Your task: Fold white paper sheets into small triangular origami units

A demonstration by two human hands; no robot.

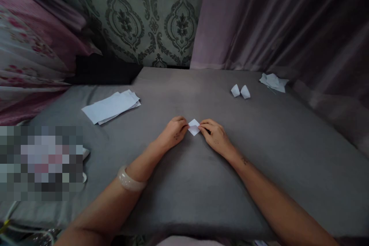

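Near the middle of the grey-covered surface (187, 180), a small folded piece of white paper (194, 127) shows a diamond outline with a crease across it. My left hand (175, 130) pinches its left corner. At the opposite corner, the fingers of my right hand (215, 134) are closed on the same paper. A pale bangle (131, 180) circles my left wrist. Beyond my right hand stand two small folded paper shapes, one (235, 90) just left of the other (245, 92).
Several white paper sheets (111, 107) lie stacked at the left. Crumpled-looking white paper (273, 82) rests at the far right. A black item (106, 70) lies at the back left, by a floral curtain (37, 46). Cables (11, 215) run along the lower left, below a blurred-out patch.
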